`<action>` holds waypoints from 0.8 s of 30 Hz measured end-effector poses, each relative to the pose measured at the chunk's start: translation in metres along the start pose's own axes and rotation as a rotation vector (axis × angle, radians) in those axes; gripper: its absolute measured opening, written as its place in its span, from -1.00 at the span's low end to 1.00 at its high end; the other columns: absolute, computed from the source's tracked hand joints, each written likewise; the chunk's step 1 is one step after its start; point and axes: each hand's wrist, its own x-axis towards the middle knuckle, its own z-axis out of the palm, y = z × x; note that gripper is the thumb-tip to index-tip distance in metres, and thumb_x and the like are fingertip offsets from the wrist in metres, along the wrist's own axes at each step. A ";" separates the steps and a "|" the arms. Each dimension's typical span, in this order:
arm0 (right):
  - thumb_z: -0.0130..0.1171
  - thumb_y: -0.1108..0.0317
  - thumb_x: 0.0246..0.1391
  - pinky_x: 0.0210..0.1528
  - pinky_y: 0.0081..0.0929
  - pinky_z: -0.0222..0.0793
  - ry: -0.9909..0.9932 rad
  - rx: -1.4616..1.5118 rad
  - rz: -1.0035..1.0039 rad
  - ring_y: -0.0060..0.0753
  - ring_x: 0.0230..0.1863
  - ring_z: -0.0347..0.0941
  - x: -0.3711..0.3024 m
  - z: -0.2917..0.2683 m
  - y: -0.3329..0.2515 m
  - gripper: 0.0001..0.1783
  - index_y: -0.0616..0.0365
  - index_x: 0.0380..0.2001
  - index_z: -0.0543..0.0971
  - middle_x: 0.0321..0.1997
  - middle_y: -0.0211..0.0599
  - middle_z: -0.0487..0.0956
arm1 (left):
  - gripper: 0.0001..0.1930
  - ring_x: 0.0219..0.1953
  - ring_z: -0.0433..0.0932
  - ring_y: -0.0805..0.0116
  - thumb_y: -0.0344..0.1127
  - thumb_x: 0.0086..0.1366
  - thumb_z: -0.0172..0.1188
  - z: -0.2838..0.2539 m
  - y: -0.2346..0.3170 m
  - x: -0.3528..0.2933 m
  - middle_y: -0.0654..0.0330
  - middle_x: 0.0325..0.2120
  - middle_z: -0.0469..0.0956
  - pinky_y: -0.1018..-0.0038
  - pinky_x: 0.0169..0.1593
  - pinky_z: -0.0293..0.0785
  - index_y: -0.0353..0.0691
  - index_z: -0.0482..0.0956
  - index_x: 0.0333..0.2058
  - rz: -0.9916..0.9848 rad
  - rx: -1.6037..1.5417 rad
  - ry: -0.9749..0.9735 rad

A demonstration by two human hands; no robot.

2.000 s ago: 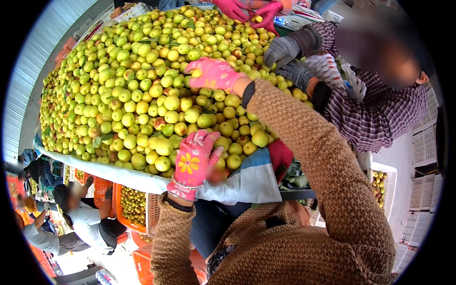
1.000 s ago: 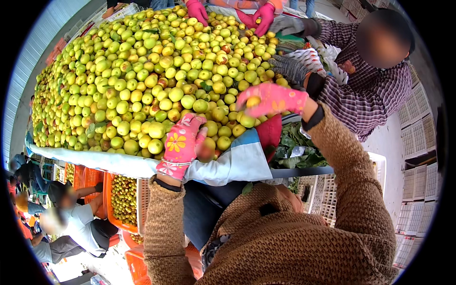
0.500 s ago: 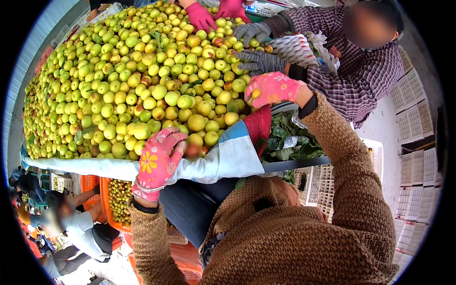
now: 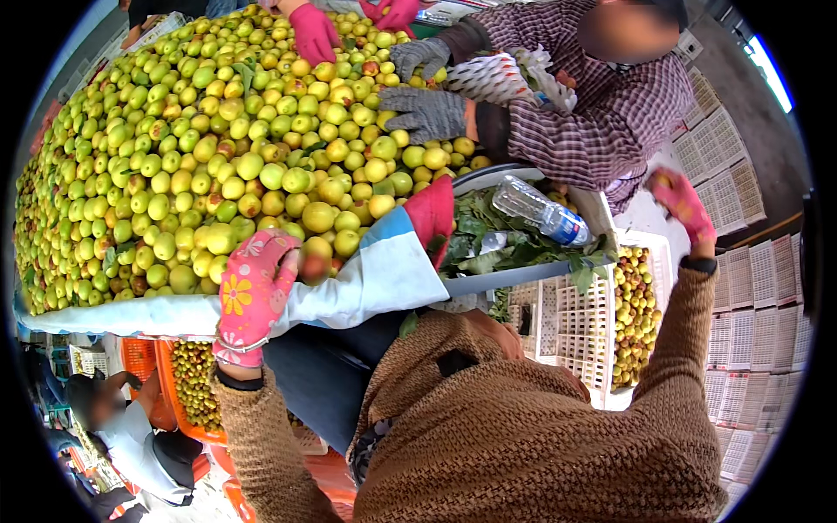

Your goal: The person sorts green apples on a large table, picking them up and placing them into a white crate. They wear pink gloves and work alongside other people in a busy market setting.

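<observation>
A heap of green-yellow jujubes [image 4: 196,166], some with brown-red patches, covers the table in front of me. My left hand [image 4: 251,292], in a pink flowered glove, rests at the near edge of the heap over a pale blue cloth [image 4: 366,288]. Its fingers are bent, with a gap to the thumb, beside a reddish jujube [image 4: 316,260] that looks blurred. Off to the right, my right hand [image 4: 686,207], gloved alike, is above a white crate [image 4: 580,336] of smaller-looking jujubes [image 4: 635,318]. Its fingers are curled round what looks like a reddish-yellow jujube [image 4: 667,179].
Across the heap, a person's grey gloves [image 4: 427,112] lie on the fruit, with pink gloves [image 4: 314,33] farther back. A bin of leaves [image 4: 488,234] holds a plastic bottle [image 4: 542,212]. An orange crate [image 4: 166,383] stands lower left; stacked white crates [image 4: 758,288] line the right.
My right hand has swung from the heap's right edge out over the white crate. My left hand keeps its place by the reddish jujube. The view has shifted right, showing the bottle and crate.
</observation>
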 end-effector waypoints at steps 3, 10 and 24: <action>0.17 0.00 0.03 -0.35 -0.45 0.40 0.107 -0.360 0.285 -0.34 -0.33 0.50 -0.029 -0.007 0.070 -0.63 0.08 -0.31 0.57 -0.41 -0.27 0.57 | -0.86 -0.20 0.52 0.01 -0.40 0.17 0.14 0.000 0.000 -0.004 0.05 -0.32 0.55 0.26 -0.15 0.46 -0.25 0.58 -0.29 -0.005 -0.012 -0.007; 0.05 0.39 0.15 -0.02 -0.54 0.36 0.038 0.197 -0.677 -0.45 -0.12 0.48 -0.003 0.052 -0.061 -0.71 0.26 -0.08 0.51 -0.13 -0.24 0.57 | -0.84 -0.15 0.53 0.03 -0.41 0.22 0.10 -0.004 -0.006 -0.010 0.03 -0.27 0.56 0.34 -0.08 0.44 -0.27 0.57 -0.24 -0.042 -0.063 -0.080; 0.18 0.10 0.00 0.01 -0.26 0.36 -0.338 -0.126 -1.312 -0.09 -0.03 0.46 0.062 0.276 -0.277 -0.60 0.05 -0.11 0.49 -0.05 -0.16 0.48 | -0.83 -0.19 0.52 0.02 -0.32 0.22 0.12 -0.008 0.007 -0.028 0.03 -0.28 0.57 0.23 -0.13 0.46 -0.26 0.58 -0.27 -0.151 0.107 0.005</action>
